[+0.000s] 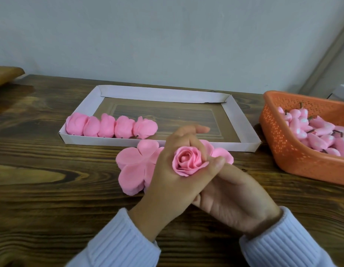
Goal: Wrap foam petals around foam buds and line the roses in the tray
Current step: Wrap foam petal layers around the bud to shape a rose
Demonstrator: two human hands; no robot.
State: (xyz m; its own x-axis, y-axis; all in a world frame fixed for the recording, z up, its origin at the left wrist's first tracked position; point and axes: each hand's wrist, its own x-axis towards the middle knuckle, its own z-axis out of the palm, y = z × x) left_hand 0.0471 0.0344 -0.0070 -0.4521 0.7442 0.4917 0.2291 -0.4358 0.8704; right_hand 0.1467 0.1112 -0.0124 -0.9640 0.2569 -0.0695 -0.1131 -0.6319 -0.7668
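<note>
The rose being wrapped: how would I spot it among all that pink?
Find the white tray on the wooden table. Just before it, left hand and right hand hold one rose. Unlike the tray's five sideways roses, it faces up, showing its spiral.

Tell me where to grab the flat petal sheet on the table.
Likely pinch the near-left lobe of the petal sheet from the left: that lobe lies flat and bare, the left hand covers the middle, the tray crowds the far side.
</note>
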